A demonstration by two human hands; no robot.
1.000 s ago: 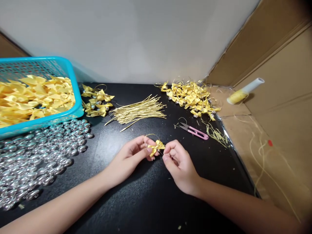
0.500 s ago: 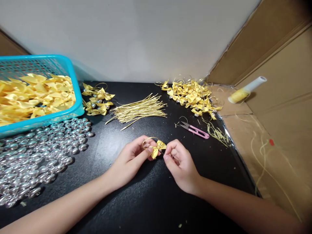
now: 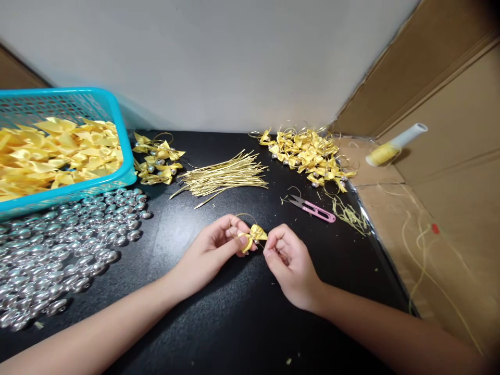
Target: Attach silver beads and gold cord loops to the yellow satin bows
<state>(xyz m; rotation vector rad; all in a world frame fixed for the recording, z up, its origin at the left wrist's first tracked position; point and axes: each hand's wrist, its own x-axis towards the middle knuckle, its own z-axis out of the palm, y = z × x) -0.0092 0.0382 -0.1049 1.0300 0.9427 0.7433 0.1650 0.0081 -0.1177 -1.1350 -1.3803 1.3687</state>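
Observation:
A yellow ribbon bow [image 3: 255, 234] with a loop of gold cord is pinched between the thumb and fingers of my left hand [image 3: 221, 240], above the middle of the black table [image 3: 219, 333]. The cord loop rises over the fingertips. Just right of the bow, my right hand [image 3: 289, 260] is closed in a pinch at a thin strand beside it; the strand is too fine to make out well. Behind the hands lies a bundle of gold cords [image 3: 224, 177]. Pink thread snips [image 3: 312, 209] rest to the right.
A blue basket [image 3: 125, 140] of yellow bows stands at the left, with silver beads [image 3: 58, 260] before it. Finished-looking bows lie in a small group [image 3: 158, 159] and a larger pile [image 3: 307, 151]. Thread scraps [image 3: 351, 216] and a thread spool [image 3: 385, 152] are at right.
The bow has turned slightly in my left fingers, and its cord loop has tilted up and right. My right hand has barely moved.

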